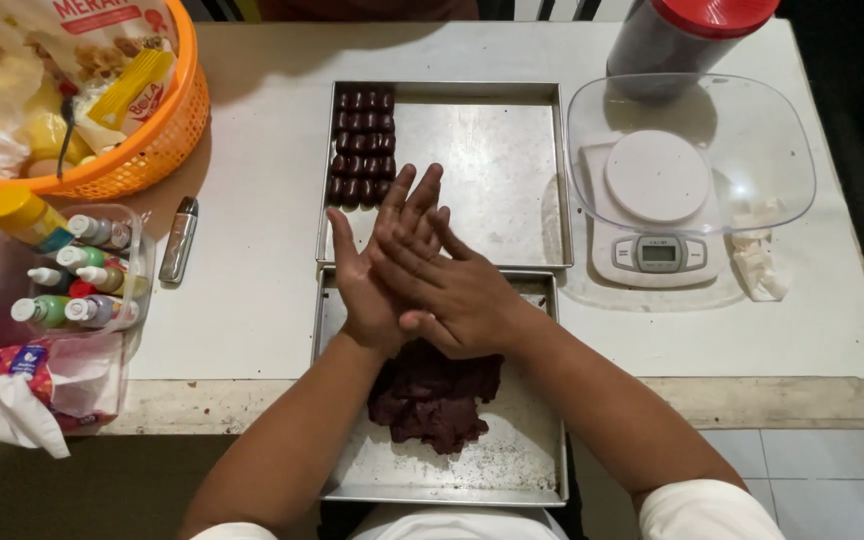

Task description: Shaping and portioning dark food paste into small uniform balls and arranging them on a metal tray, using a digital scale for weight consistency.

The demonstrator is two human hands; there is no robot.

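Just below pressed-together hands (417, 270), dark dough (434, 395).

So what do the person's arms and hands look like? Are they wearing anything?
Both arms are bare from the wrists up to short white sleeves, which show at the bottom edge of the picture. The left hand and right hand wear no gloves. No rings, watch or bracelets can be seen on the parts in view. The fingers look plain, with nothing painted or marked on them.

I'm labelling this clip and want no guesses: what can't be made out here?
- Head view: whatever lies between the palms; right hand covers left hand.
- Part of dark dough, hidden under the hands.
- Scale display: too small.
- Red-lidded jar: cut off by top edge.
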